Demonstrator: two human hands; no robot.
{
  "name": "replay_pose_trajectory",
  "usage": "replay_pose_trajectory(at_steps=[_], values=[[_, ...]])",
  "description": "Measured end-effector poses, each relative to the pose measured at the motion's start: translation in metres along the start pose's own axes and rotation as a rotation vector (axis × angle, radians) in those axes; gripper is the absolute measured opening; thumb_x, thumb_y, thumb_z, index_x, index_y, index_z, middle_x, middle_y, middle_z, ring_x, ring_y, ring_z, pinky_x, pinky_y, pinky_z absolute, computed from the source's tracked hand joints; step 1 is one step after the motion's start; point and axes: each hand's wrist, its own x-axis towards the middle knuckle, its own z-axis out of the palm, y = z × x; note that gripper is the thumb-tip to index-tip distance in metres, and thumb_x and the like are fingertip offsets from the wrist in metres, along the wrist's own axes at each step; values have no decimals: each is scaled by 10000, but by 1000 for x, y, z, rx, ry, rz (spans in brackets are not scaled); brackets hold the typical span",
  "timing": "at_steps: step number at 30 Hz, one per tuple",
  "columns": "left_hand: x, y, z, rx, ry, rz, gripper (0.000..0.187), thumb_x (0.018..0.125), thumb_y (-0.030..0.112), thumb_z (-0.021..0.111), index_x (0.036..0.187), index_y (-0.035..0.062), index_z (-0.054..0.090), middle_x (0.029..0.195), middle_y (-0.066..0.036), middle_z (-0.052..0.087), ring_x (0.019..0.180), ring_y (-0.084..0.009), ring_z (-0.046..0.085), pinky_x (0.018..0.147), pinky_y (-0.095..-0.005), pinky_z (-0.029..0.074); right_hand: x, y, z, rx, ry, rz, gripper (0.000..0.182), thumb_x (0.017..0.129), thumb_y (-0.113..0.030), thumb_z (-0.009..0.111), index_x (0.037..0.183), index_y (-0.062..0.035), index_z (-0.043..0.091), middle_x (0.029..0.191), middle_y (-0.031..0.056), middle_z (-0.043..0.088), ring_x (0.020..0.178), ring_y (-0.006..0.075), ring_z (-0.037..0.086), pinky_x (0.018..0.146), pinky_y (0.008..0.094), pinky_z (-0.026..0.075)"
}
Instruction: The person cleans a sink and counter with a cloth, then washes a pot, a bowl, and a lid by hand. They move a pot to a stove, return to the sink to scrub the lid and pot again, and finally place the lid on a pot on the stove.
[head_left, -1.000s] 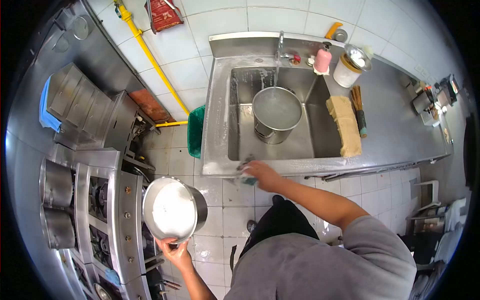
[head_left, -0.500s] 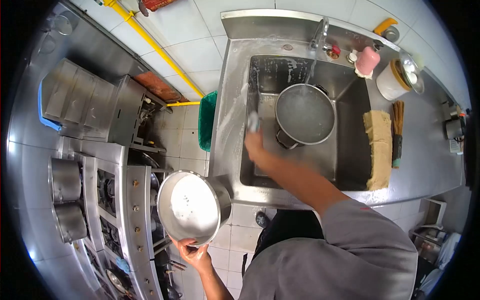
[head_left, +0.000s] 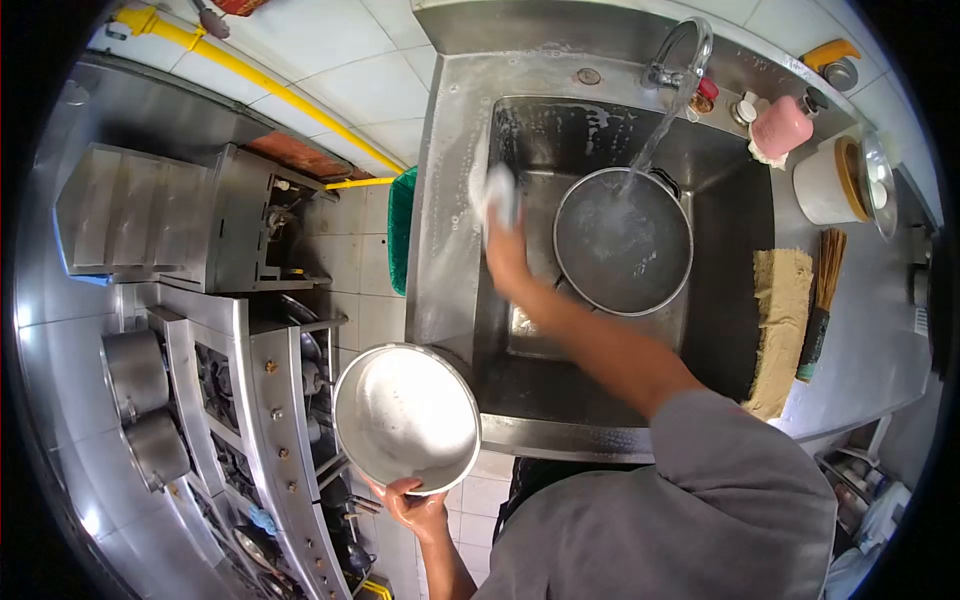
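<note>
- Head view, clock positions read from the centre of the frame: I have my left hand between 6 and 7 o'clock, thumb and fingers pinching the near rim of a metal pot.
- That pot is at 7 o'clock, tilted with its open mouth in view, beside the front left corner of the sink.
- My right hand is near the centre, towards 12 o'clock, over the sink's left edge. Its fingers are closed about a pale item; motion blur prevents me from telling their spacing or the item's type.
- At 2 o'clock, a round vessel stands in the sink, holding cloudy water; a stream from the faucet at 1 o'clock enters it.
- At 2 o'clock on the counter: pink bottle and white container.
- At 3 o'clock: folded beige cloth, with a brush just beside it.
- Stove at 8 o'clock; green bin between 10 and 11 o'clock.
</note>
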Motion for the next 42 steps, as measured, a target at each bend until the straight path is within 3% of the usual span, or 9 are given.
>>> replay_pose_trajectory(at_steps=[5,10,16,19,25,29,33,38,42], values=[[-7,-13,-8,55,-61,-56,546,482,151,940,842,124,530,1445,-245,358,1244,-389,448,978,-485,394,-153,9,-100,-79,-748,783,601,965,-384,549,1441,-61,374,1316,179,512,1179,287,506,935,398,443],[-10,-3,-12,121,-89,-68,549,491,151,940,861,116,535,1396,-235,382,1270,-388,404,999,-477,376,-58,50,-57,219,-453,729,281,937,-289,594,1125,-80,579,879,65,598,735,215,577,632,405,472],[-17,0,-17,169,-121,-36,489,555,176,896,878,137,532,1490,-286,328,1357,-422,366,1003,-464,396,-135,43,-89,60,-650,858,455,957,-364,572,1272,-42,507,976,109,591,766,226,519,583,431,420],[-17,-7,-19,303,-174,51,489,555,170,898,883,133,537,1486,-294,335,1357,-427,364,991,-466,408,-114,9,-74,197,-556,986,438,975,-342,560,1290,-39,525,1132,122,594,992,264,558,844,467,462],[-14,-5,-16,260,-135,26,508,495,154,913,822,115,526,1410,-297,395,1355,-469,325,1071,-557,288,63,-67,-6,266,-205,-139,689,945,-480,573,1353,63,459,1345,215,529,1240,292,481,1072,369,332],[-18,-7,-16,205,-112,-25,525,483,181,920,818,105,523,1433,-327,350,1343,-479,336,1063,-555,294,54,118,11,119,-42,-49,637,973,-517,478,1247,50,572,1187,260,620,1092,328,596,964,419,428],[-15,-3,-14,228,-117,8,539,471,197,927,800,103,510,1227,-259,479,1227,-455,417,1028,-567,316,-65,295,-34,-59,-353,650,701,998,-561,372,1493,-65,341,1522,149,369,1414,273,308,1125,405,269],[-12,-2,-15,318,-164,17,551,460,203,936,800,124,510,972,-138,560,1141,-440,453,975,-583,345,6,19,-33,176,-205,616,841,932,-638,464,1448,20,369,1486,219,390,1371,358,352,1107,545,248],[-3,-11,-10,246,-166,23,593,438,226,961,817,144,512,931,-109,572,1138,-449,466,943,-590,368,107,-34,20,302,-9,50,760,922,-577,521,1353,47,477,1329,250,547,1229,371,520,1019,394,389]])
